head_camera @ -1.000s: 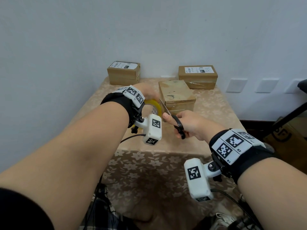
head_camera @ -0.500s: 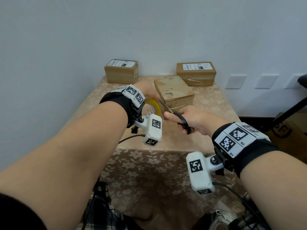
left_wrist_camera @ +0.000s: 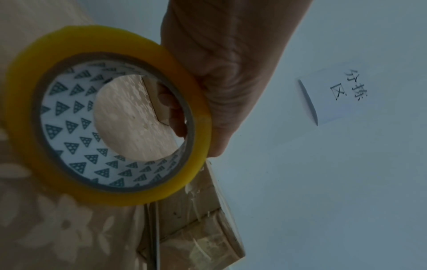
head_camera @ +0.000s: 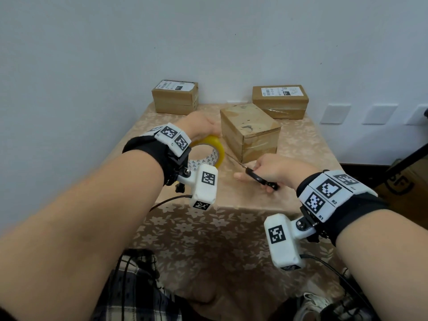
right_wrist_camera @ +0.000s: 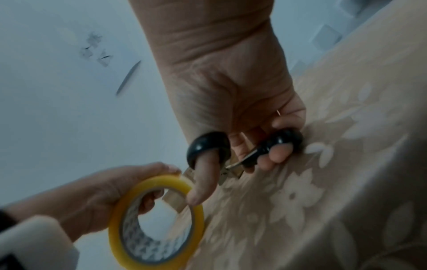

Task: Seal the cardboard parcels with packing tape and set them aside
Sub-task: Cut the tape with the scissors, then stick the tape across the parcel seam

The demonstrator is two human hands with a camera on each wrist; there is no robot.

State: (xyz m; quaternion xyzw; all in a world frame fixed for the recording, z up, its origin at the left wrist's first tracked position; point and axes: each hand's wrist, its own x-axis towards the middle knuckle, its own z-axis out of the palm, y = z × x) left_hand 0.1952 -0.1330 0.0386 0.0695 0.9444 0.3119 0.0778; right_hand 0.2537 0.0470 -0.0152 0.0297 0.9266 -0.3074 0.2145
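The cardboard parcel [head_camera: 250, 129] sits on the flowered tablecloth [head_camera: 208, 223], just beyond both sets of fingertips. The left hand [head_camera: 199, 126] grips the yellow packing tape roll [head_camera: 208, 150], fingers curled through its core, right beside the parcel. The right hand [head_camera: 275, 171] holds black-handled scissors [head_camera: 259, 178], thumb and fingers through the loops, blades pointing toward the parcel's near corner. Two labelled boxes [head_camera: 174, 97] stand further back against the wall.
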